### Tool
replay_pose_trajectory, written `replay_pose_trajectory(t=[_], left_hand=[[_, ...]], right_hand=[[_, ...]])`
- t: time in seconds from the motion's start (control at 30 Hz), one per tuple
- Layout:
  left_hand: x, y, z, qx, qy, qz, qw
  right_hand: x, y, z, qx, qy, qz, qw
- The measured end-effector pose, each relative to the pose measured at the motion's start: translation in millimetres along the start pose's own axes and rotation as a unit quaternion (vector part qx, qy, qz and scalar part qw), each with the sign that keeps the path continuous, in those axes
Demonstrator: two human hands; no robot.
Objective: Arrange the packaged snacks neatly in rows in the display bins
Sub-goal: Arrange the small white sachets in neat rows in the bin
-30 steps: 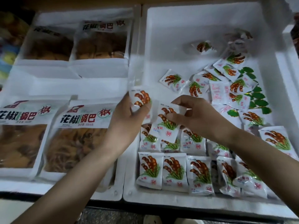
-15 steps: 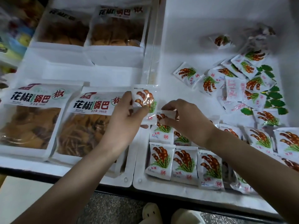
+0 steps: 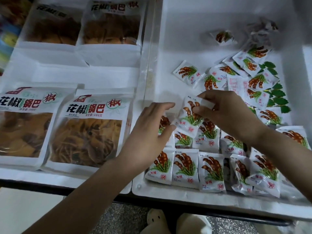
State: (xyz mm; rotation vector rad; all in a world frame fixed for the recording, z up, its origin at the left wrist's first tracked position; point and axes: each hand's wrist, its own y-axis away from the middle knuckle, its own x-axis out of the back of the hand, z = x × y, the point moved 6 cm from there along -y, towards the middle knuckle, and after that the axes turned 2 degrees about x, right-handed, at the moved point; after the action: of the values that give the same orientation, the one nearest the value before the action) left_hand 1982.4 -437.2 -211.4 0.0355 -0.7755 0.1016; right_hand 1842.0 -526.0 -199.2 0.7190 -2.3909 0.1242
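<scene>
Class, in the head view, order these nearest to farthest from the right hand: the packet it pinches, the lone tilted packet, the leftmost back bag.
1. Held packet, in the right hand.
2. Lone tilted packet, just beyond, mid-bin.
3. Leftmost back bag, far left bin.

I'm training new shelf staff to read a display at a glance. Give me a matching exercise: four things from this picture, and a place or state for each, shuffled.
Things:
1. right hand
2. big bags
3. green packets
4. front row

Places or states:
A. along the right bin's near edge
B. in the left bin
C. pinching a small packet
D. toward the right bin's right side

Pairs: 1-C, 2-B, 3-D, 4-A.
</scene>
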Motion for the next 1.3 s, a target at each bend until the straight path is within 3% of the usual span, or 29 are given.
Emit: replay_pose_trajectory(t=[0.1, 0.17, 0.43, 0.63, 0.8, 0.9, 1.0, 1.2, 1.3], left_hand=[[-13, 0, -1, -0.113, -0.188, -0.024, 0.975], [-19, 1, -7, -0.134, -0.238, -0.027, 0.962], [-15, 1, -14, -0.137, -0.24, -0.033, 0.96], [-13, -1, -15, -0.133, -0.251, -0.044, 0.958], [-4, -35, 5, -0.123, -0.22, -0.019, 0.967], [-13, -76, 24, -0.107, -0.15, -0.039, 0.982], [-36, -122, 24, -0.099, -0.122, -0.048, 0.986], [-67, -184, -15, 0.053, -0.164, -0.058, 0.983], [-67, -196, -12, 0.086, -0.183, -0.042, 0.978]], right_hand=[[-6, -2, 9, 0.002, 0.055, -0.019, 0.998], [-17, -3, 14, 0.0, 0.067, -0.044, 0.997], [-36, -5, 18, 0.015, 0.184, -0.103, 0.977], [-38, 2, 15, 0.086, 0.228, -0.063, 0.968], [-5, -2, 19, 0.096, 0.166, 0.021, 0.981], [25, -21, 40, 0.056, 0.178, 0.063, 0.98], [40, -45, 68, 0.001, 0.211, 0.051, 0.976], [36, -77, 85, -0.025, 0.312, 0.041, 0.949], [32, -85, 87, -0.041, 0.34, 0.037, 0.939]])
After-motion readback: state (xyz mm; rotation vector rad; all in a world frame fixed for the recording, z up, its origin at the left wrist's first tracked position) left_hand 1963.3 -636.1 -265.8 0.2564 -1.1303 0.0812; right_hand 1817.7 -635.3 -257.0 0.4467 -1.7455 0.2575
